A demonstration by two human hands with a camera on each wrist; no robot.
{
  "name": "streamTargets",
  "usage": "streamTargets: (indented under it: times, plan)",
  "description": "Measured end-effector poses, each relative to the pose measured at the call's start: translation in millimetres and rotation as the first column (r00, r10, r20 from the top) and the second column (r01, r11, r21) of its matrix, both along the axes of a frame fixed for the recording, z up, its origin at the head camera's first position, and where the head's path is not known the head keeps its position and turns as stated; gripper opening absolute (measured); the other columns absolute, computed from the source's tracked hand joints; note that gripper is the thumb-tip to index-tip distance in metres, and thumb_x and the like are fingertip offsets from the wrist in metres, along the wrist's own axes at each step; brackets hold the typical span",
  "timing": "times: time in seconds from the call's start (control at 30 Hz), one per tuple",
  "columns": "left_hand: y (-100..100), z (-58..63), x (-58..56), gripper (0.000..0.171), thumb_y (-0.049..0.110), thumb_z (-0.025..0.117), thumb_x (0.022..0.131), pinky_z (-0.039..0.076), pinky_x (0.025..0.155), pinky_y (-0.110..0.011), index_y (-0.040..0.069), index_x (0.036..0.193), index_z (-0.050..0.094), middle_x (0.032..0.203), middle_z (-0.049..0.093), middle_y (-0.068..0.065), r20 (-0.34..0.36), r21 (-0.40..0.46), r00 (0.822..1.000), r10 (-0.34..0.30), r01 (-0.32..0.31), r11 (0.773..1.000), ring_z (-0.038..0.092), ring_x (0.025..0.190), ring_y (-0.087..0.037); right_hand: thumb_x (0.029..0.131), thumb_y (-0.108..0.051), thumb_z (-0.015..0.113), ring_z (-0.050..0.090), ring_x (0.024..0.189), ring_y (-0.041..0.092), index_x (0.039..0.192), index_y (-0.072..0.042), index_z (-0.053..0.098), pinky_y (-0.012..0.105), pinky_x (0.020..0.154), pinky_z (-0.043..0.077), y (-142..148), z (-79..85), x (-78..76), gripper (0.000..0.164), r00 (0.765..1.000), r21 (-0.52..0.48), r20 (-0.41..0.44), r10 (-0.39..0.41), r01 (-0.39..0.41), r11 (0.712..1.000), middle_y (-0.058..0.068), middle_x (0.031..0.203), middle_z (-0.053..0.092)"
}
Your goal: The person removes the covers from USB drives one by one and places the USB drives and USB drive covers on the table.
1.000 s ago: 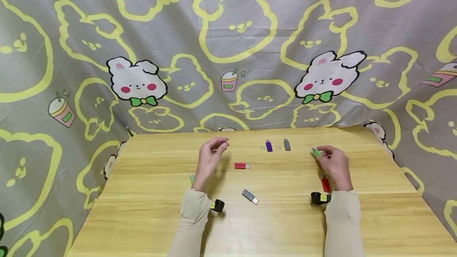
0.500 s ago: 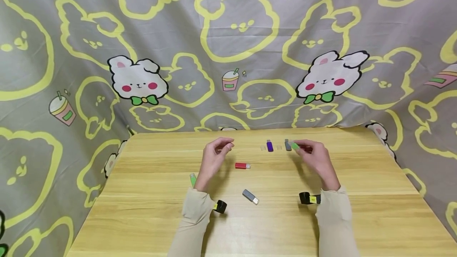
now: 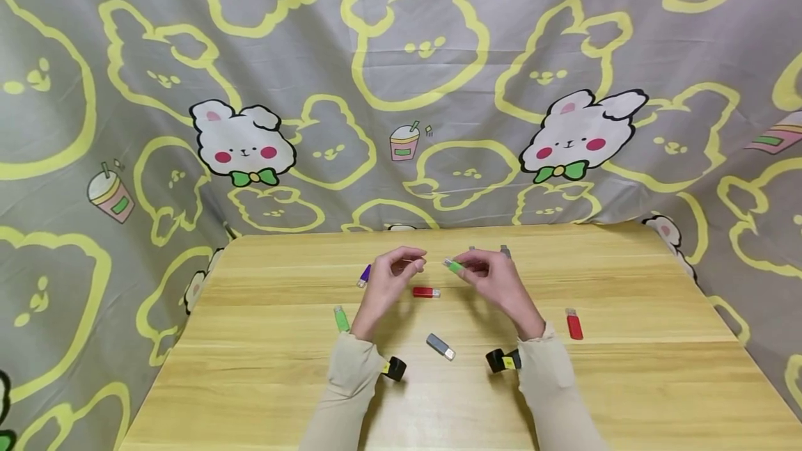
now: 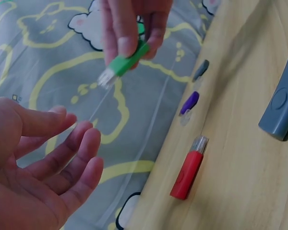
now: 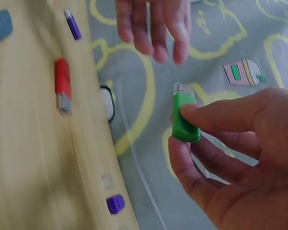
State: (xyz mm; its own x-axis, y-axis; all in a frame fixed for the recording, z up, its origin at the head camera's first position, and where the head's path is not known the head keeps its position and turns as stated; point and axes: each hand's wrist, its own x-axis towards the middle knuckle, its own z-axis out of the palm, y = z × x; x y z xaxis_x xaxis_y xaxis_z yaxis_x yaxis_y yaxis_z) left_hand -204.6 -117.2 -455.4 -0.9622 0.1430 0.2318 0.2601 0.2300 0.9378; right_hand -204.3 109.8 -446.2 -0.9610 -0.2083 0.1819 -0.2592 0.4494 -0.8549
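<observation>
My right hand (image 3: 495, 277) pinches a green USB stick (image 5: 185, 115) between thumb and fingers, its clear-capped plug end pointing toward my left hand. The left hand (image 3: 391, 280) hovers opposite, a short gap away, with loosely bent fingers and nothing visible in them. Below and between the hands lies a red USB stick (image 3: 423, 292). Nearer me is a grey USB stick (image 3: 441, 346). A purple USB stick (image 3: 365, 275) lies beside the left hand, partly covered by it. Another green USB stick (image 3: 341, 319) lies by the left wrist.
A second red USB stick (image 3: 574, 324) lies right of the right forearm. Behind the right hand, another grey stick (image 4: 200, 70) and another purple stick (image 4: 189, 103) lie near the table's back edge, by a small clear cap (image 5: 107, 181). A patterned curtain (image 3: 451, 124) rises behind the table.
My right hand has carried the green USB stick leftward, past the back sticks, toward the left hand. The left hand has shifted slightly right, uncovering a purple stick.
</observation>
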Motion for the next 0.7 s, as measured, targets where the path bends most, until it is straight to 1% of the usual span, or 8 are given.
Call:
streamTargets:
  times: [0.07, 0.13, 0.27, 0.37, 0.47, 0.57, 0.7]
  plan:
    - [1.0, -0.1, 0.3, 0.019, 0.005, 0.069, 0.098, 0.058, 0.081, -0.024, -0.002, 0.116, 0.073, 0.104, 0.074, -0.020, 0.009, 0.027, 1.000, -0.027, 0.027, 0.999, 0.071, 0.093, -0.036, 0.090, 0.004, 0.076, 0.070, 0.079, 0.021, 0.107, 0.002, 0.076, 0.024, 0.069, 0.058, -5.8, 0.3, 1.1, 0.018, 1.000, -0.021, 0.000, 0.011, -0.011, 1.000, 0.016, 0.098, 0.075]
    - [1.9, -0.1, 0.4, 0.020, 0.004, 0.069, 0.098, 0.058, 0.082, -0.025, -0.003, 0.116, 0.073, 0.104, 0.073, -0.022, 0.023, 0.062, 0.998, -0.054, 0.052, 0.997, 0.071, 0.094, -0.037, 0.089, 0.004, 0.076, 0.070, 0.080, 0.021, 0.106, 0.003, 0.076, 0.024, 0.070, 0.059, -9.7, 0.2, 1.8, 0.017, 1.000, -0.042, -0.008, 0.026, -0.026, 0.999, 0.014, 0.095, 0.075]
    - [4.0, -0.7, 0.3, 0.021, 0.002, 0.070, 0.096, 0.059, 0.084, -0.027, -0.006, 0.116, 0.073, 0.108, 0.073, -0.024, 0.054, 0.130, 0.994, -0.096, 0.088, 0.988, 0.072, 0.096, -0.032, 0.090, 0.001, 0.076, 0.071, 0.082, 0.021, 0.105, 0.002, 0.076, 0.023, 0.073, 0.059, -13.5, -1.2, 2.2, 0.014, 0.998, -0.077, -0.028, 0.049, -0.051, 0.996, 0.012, 0.095, 0.075]
    - [6.1, -0.7, 0.8, 0.023, -0.001, 0.071, 0.094, 0.059, 0.084, -0.027, -0.008, 0.116, 0.072, 0.111, 0.072, -0.022, 0.067, 0.151, 0.993, -0.101, 0.090, 0.984, 0.073, 0.097, -0.030, 0.091, -0.001, 0.077, 0.072, 0.082, 0.022, 0.104, 0.001, 0.076, 0.023, 0.073, 0.059, -14.3, -2.3, 2.2, 0.013, 0.998, -0.097, -0.032, 0.056, -0.059, 0.994, 0.013, 0.096, 0.075]
    - [8.1, -1.5, 1.0, 0.023, -0.003, 0.071, 0.094, 0.060, 0.084, -0.028, -0.010, 0.116, 0.070, 0.112, 0.072, -0.022, 0.065, 0.162, 0.992, -0.104, 0.093, 0.982, 0.073, 0.098, -0.032, 0.091, -0.003, 0.077, 0.072, 0.083, 0.022, 0.104, 0.000, 0.077, 0.023, 0.073, 0.059, -15.1, -3.2, 2.2, 0.013, 0.998, -0.113, -0.022, 0.060, -0.062, 0.992, 0.013, 0.097, 0.075]
    - [10.0, -2.4, 1.0, 0.021, -0.003, 0.070, 0.095, 0.060, 0.084, -0.028, -0.010, 0.115, 0.071, 0.110, 0.072, -0.022, 0.065, 0.160, 0.993, -0.100, 0.088, 0.983, 0.073, 0.098, -0.032, 0.092, -0.006, 0.078, 0.073, 0.085, 0.023, 0.105, 0.000, 0.077, 0.023, 0.074, 0.059, -16.6, -2.5, 2.4, 0.014, 0.997, -0.124, -0.018, 0.074, -0.076, 0.989, 0.014, 0.099, 0.075]
    - [12.6, -2.5, 1.2, 0.017, -0.002, 0.071, 0.094, 0.060, 0.083, -0.028, -0.006, 0.110, 0.073, 0.104, 0.074, -0.019, 0.068, 0.140, 0.995, -0.075, 0.065, 0.988, 0.074, 0.094, -0.027, 0.092, -0.007, 0.078, 0.073, 0.086, 0.024, 0.105, 0.001, 0.077, 0.023, 0.075, 0.059, -17.7, -2.0, 2.7, 0.015, 0.996, -0.125, -0.011, 0.084, -0.085, 0.989, 0.014, 0.100, 0.075]
